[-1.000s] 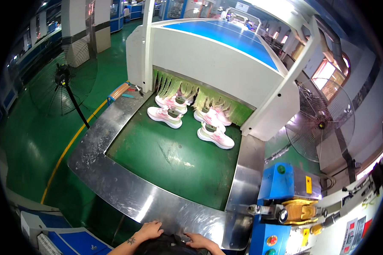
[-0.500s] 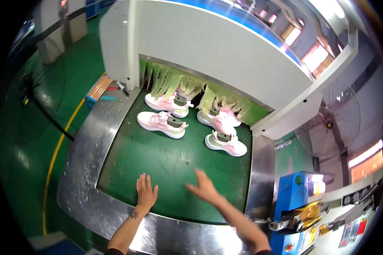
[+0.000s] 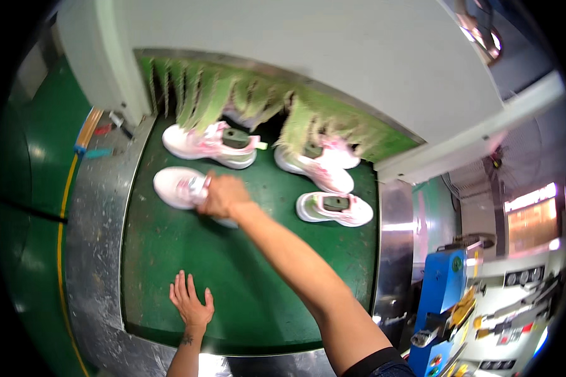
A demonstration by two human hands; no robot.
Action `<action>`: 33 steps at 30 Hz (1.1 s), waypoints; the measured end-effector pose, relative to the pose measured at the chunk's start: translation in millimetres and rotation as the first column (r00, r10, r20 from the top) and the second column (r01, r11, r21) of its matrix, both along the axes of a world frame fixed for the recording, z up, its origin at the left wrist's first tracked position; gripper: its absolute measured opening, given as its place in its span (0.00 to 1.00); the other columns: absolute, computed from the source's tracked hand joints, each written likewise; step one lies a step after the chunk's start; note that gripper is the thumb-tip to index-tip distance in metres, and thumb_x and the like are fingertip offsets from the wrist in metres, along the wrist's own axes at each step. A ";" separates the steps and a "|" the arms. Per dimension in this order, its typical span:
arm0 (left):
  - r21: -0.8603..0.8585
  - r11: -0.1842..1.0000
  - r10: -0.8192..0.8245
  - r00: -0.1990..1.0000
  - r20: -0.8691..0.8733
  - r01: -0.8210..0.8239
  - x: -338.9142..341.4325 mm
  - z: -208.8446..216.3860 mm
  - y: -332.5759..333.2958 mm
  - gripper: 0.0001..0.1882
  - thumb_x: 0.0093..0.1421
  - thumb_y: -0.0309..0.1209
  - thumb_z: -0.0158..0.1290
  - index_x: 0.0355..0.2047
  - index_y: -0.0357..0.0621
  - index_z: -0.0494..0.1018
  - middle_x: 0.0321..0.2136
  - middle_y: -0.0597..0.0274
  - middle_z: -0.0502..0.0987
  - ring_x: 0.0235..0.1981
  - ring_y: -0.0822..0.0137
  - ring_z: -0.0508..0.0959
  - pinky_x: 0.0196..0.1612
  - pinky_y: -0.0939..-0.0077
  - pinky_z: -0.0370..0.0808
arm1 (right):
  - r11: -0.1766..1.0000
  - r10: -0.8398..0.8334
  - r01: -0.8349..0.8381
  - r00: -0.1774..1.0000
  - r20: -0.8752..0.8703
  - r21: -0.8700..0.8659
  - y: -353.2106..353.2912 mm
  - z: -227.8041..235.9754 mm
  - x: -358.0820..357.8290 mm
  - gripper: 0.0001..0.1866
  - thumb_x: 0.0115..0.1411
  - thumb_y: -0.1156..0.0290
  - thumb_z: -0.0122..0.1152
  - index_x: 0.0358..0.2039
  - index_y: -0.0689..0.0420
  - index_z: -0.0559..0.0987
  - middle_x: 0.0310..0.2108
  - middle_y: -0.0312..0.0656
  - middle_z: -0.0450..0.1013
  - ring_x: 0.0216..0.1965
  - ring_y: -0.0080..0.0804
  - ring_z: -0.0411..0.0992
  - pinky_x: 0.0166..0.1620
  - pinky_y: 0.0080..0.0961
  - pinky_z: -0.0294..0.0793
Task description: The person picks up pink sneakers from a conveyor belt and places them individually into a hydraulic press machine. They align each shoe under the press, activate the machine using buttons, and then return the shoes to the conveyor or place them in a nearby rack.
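Note:
My right hand [image 3: 225,196] is closed over the middle of a pale pink and white sneaker [image 3: 175,186] on a green conveyor belt [image 3: 245,301]. Its heel end is mostly hidden under the hand and wrist. Spread fingers and an empty palm mark my left hand [image 3: 192,304], low over the near left part of the belt. Behind the gripped shoe lies a second sneaker [image 3: 198,142], partly under a green fringed curtain [image 3: 201,97]. To the right, another sneaker [image 3: 334,209] sits nearest, with more shoes [image 3: 317,173] behind it at the fringe.
A grey machine housing [image 3: 277,38] rises above the curtain. Metal edging [image 3: 97,251] borders the belt. Small tools [image 3: 100,152] lie at the far left corner. Blue equipment [image 3: 443,283] with yellow parts stands to the right, and a fan [image 3: 493,164] is farther off.
My right hand has reached forward and left and closed on the near left sneaker. My left hand stays low over the belt, open. The view has shifted closer to the belt.

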State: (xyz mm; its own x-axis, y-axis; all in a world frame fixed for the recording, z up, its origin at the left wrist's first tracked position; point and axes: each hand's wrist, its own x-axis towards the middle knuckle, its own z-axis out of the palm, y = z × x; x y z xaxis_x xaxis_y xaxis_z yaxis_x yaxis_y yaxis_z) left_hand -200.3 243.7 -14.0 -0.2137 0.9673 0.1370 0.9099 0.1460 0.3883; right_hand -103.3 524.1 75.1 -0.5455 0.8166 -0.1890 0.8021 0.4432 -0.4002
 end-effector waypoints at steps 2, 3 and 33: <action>0.031 0.999 -0.017 0.999 -0.031 0.018 5.0 -7.4 -0.9 0.29 0.52 0.36 0.52 0.52 0.33 0.63 0.58 0.44 0.60 0.60 0.48 0.59 0.62 0.48 0.52 | 0.976 -0.098 0.059 0.978 -0.183 -0.208 -40.5 -18.2 24.7 0.40 0.45 0.39 0.61 0.41 0.68 0.71 0.33 0.57 0.75 0.36 0.53 0.75 0.41 0.39 0.75; 0.024 1.000 -0.012 0.999 -0.043 0.013 4.1 -12.1 -1.4 0.29 0.53 0.35 0.52 0.53 0.33 0.62 0.58 0.44 0.59 0.60 0.48 0.59 0.62 0.49 0.52 | 0.953 -0.216 0.158 0.952 -0.215 -0.259 -83.2 -21.7 38.0 0.43 0.47 0.35 0.56 0.44 0.68 0.72 0.34 0.58 0.75 0.37 0.55 0.74 0.41 0.39 0.75; 0.106 0.053 0.260 -0.116 0.959 0.993 434.1 240.7 -398.6 0.27 0.57 0.28 0.49 0.57 0.36 0.58 0.52 0.52 0.66 0.52 0.59 0.69 0.54 0.66 0.67 | 0.055 -0.602 0.867 -0.367 -0.709 -0.496 -868.2 201.1 396.3 0.28 0.54 0.60 0.65 0.52 0.59 0.71 0.37 0.36 0.73 0.39 0.23 0.69 0.44 0.25 0.70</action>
State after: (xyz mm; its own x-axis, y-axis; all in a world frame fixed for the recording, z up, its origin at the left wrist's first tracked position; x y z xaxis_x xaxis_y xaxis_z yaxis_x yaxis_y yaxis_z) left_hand 233.8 -154.9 226.6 0.9820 0.1278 -0.1388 0.0305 0.6184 0.7853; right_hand 293.0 -344.0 276.2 0.8444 0.5238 -0.1128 -0.0457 -0.1394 -0.9892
